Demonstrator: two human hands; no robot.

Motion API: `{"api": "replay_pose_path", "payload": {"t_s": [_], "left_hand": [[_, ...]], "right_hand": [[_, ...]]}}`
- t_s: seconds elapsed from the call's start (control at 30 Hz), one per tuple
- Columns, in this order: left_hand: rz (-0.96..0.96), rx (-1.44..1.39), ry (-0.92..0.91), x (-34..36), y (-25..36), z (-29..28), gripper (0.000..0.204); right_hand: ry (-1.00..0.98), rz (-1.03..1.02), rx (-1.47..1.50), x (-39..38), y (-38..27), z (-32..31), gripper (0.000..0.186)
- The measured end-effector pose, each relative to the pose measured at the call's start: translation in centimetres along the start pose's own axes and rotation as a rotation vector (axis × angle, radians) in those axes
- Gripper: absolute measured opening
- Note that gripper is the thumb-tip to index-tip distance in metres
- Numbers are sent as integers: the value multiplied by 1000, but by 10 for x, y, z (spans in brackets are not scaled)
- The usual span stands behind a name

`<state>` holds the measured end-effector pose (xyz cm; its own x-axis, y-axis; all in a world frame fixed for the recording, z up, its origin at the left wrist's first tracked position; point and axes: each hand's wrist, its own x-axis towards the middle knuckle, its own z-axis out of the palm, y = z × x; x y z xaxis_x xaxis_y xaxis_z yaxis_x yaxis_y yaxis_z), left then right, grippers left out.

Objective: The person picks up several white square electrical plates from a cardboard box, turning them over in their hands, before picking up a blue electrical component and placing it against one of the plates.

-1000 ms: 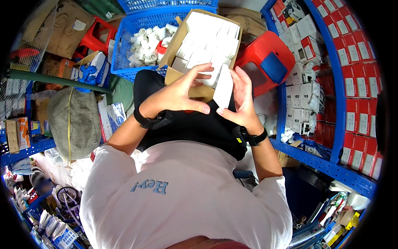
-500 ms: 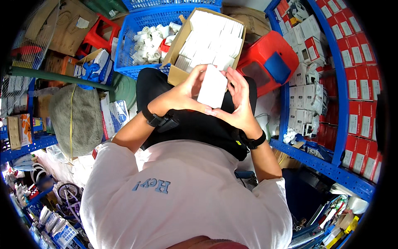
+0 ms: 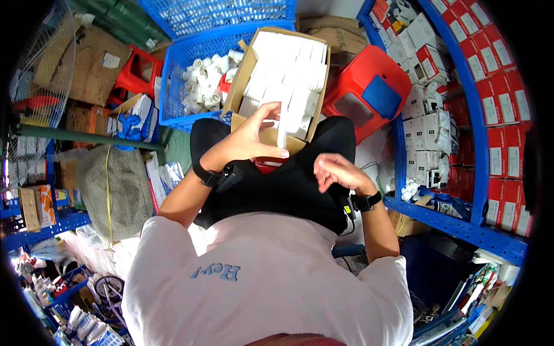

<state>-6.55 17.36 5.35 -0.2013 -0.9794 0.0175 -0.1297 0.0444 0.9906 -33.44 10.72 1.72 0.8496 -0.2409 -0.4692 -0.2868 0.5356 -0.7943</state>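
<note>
Holding one thin white flat pc. (image 3: 282, 128), L hand (image 3: 257, 135) has it gripped across its length: fingers at far end, thumb at near end. Pc. stands approx. on edge to the camera, above the near wall of an opened cardboard ctn. (image 3: 235, 95); contact w/ ctn. can't be confirmed. R hand (image 3: 339, 173) is apart from pc., above the R thigh, fingers part-curled, gap narrow; can't tell if fully closed or what the palm holds.

Ctn. sits just beyond the knees, packed w/ white flat pcs. (image 3: 288, 63) in tight rows, mostly on edge; a few at the near R corner show their broad faces. Small red item (image 3: 268, 165) btwn. the thighs, below ctn.'s near wall, partly hidden.

Adj. L of ctn.: blue plastic crate (image 3: 172, 86) w/ loose white pipe fittings (image 3: 202, 81). R of ctn.: red plastic stool (image 3: 372, 69), blue patch (image 3: 381, 95) on top. Far R: blue metal rack (image 3: 438, 222) w/ white boxes (image 3: 424, 132) and stacked red-and-white boxes (image 3: 511, 104). Black bands on both wrists.
</note>
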Motion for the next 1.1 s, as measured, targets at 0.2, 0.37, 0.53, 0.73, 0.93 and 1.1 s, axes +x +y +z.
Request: {"api": "replay_pose_path", "payload": {"t_s": [0.2, 0.37, 0.53, 0.73, 0.93, 1.1], "left_hand": [[76, 134, 19, 53, -22, -49, 89], [-196, 230, 128, 117, -41, -84, 100], [-245, 352, 70, 147, -80, -95, 97], [-412, 367, 94, 163, -98, -88, 99], [-413, 197, 23, 164, -108, -86, 98], [-394, 187, 56, 163, -111, -84, 88]], "right_hand": [[78, 193, 37, 8, 10, -6, 35], [-41, 33, 413, 17, 31, -21, 28], [-98, -35, 536, 20, 34, -24, 24], [-129, -70, 618, 19, 40, -28, 25], [-165, -88, 653, 22, 38, -29, 25], [-198, -108, 654, 23, 37, -30, 25]]}}
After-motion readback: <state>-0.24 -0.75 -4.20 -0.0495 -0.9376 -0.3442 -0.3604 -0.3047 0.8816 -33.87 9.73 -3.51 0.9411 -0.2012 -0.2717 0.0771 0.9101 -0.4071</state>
